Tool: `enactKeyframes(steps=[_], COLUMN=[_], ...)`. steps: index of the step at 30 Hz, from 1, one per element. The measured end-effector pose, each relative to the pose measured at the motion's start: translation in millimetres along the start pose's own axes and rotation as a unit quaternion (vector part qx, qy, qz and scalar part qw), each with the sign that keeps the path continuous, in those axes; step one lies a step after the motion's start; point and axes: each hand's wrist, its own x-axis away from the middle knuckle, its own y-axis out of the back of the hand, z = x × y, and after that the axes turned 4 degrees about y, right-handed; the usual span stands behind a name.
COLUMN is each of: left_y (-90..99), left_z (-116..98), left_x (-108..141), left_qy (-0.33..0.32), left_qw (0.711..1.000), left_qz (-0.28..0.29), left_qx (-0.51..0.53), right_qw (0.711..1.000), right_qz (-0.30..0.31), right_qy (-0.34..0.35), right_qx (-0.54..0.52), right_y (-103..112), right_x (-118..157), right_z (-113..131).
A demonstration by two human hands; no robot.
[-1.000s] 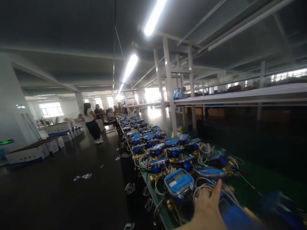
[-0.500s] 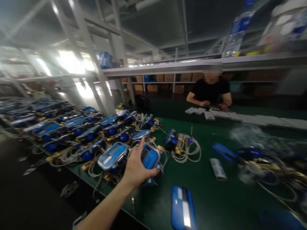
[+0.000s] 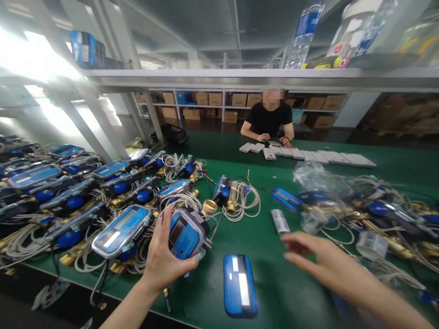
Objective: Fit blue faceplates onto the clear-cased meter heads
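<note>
My left hand grips a blue-faced meter by its edges, thumb along the near side and fingers at the far left. The meter is tilted, and a brass threaded fitting sticks out behind it. My right hand is over the right side of the green table, holding nothing, thumb and fingers apart. Just beyond its fingertips lies a white roll of labels. Between my hands a flat blue panel with white label areas rests on the table. Another blue-faced meter lies left of my left hand.
Many meters with coiled cables crowd the left. A meter with brass pipe sits mid-table. More brass parts and cables lie right. Across the table a person sits behind white boxes. A shelf spans above.
My right hand has come into view from the right. The camera view has turned right. My left hand stays on the meter, whose brass fitting now shows more clearly.
</note>
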Motion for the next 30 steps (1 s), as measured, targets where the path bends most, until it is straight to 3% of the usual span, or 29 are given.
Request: enactKeyframes(steps=[3,8,11,14,18,21,27,30], left_y=[0.1,-3.6,-8.3,-11.5,-10.1,-8.6,-18.3,-25.0], left_z=[3,-4,-11,-13,-13,-14,1,14], left_x=[8,5,2,1,-1,-6,-7,0], left_qy=[-0.006,0.022,0.044,0.056,0.089,0.106,0.101,0.057], left_qw=[1.000,1.000,0.999,0.998,0.996,0.994,0.994,0.997], left_qz=[-0.021,-0.011,-0.004,0.005,0.023,0.032,0.044,0.027], left_qx=[-0.010,-0.015,-0.013,-0.012,-0.014,-0.011,-0.025,-0.036], right_qw=[0.996,0.987,0.983,0.981,0.980,0.981,0.972,0.957], right_qz=[-0.063,-0.121,-0.110,-0.064,-0.028,-0.047,-0.159,-0.245], right_qy=[0.047,-0.041,-0.108,-0.170,-0.199,-0.174,-0.030,0.090], right_qx=[0.032,0.102,0.102,0.076,0.004,-0.068,-0.170,-0.127], right_y=[4,-24,-46,-58,-59,-53,-56,-73], right_x=[-85,-210,-257,-284,-294,-280,-209,-182], right_z=[36,75,78,66,35,12,-2,0])
